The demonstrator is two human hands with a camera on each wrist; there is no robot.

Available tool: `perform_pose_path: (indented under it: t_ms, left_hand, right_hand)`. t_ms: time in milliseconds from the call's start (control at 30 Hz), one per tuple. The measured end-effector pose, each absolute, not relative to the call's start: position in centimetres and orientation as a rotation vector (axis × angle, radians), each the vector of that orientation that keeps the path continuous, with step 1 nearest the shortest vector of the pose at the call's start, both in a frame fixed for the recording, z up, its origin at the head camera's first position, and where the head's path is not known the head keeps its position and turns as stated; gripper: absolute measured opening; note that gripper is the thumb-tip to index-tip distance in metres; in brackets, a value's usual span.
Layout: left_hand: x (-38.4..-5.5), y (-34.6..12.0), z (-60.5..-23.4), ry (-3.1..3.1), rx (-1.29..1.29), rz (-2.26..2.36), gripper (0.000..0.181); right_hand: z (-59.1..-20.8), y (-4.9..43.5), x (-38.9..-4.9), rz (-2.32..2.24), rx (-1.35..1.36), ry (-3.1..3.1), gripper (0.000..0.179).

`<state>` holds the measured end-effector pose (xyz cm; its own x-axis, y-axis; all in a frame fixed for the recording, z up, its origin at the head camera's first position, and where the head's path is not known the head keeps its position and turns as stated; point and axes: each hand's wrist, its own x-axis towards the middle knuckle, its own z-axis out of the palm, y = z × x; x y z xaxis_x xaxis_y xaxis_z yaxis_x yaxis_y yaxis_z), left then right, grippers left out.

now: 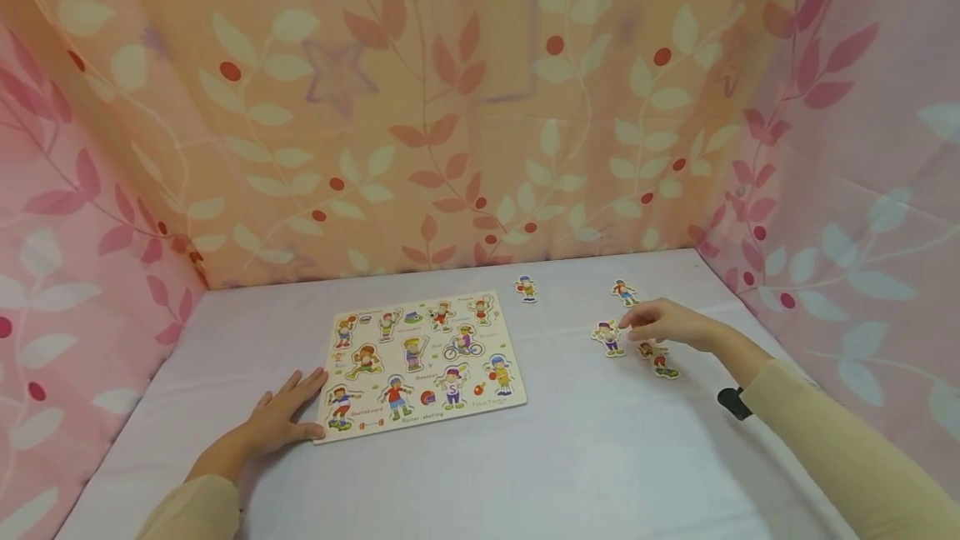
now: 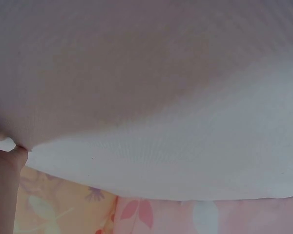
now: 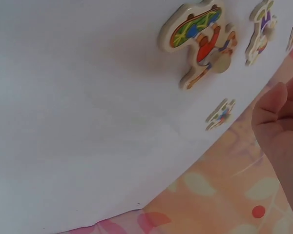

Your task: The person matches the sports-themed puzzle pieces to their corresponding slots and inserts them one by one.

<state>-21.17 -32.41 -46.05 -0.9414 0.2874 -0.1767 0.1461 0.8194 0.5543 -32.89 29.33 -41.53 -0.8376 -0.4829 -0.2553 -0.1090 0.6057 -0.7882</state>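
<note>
A flat peg puzzle board (image 1: pixel 382 429) with printed sports figures lies at the left of the table. At its lower left edge my left hand (image 1: pixel 281 417) rests with fingers spread, the thumb by the corner. My right hand (image 1: pixel 663 325) hovers over the loose pieces, fingers loosely bent and nothing held. Its fingertips overlap the edge of the purple-trousered puzzle piece (image 1: pixel 609 339) in the head view. Partly under that hand lies the skateboarder piece (image 1: pixel 659 359), whose round peg shows in the right wrist view. Just beyond the hand is a roller-skater piece (image 1: pixel 624 292).
A blue-hatted figure piece (image 1: pixel 527 289) lies behind the board's right corner. White cloth covers the table (image 1: pixel 480 482), and patterned curtains (image 1: pixel 465 148) enclose its back and sides. A black wrist camera (image 1: pixel 734 404) sticks out beside the right sleeve.
</note>
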Motion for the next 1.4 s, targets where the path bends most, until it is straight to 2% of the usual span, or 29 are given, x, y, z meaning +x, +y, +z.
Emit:
perform_pose_path:
  t_ms: [600, 1067, 1400]
  left_hand:
    - [-21.4, -32.7, -46.7, 2.768, 0.355, 0.776, 0.096]
    - [-20.9, -32.6, -45.9, 2.766, 0.325, 0.788, 0.097]
    - [-21.1, -32.5, -46.3, 2.751, 0.336, 0.811, 0.098]
  right_hand:
    - [-44.5, 34.2, -33.7, -0.989, -0.374, 2.365, 0.026]
    - [-45.4, 33.5, -34.3, -0.857, -0.354, 2.496, 0.016]
    - [-45.5, 33.5, -33.6, -0.854, -0.337, 2.534, 0.016]
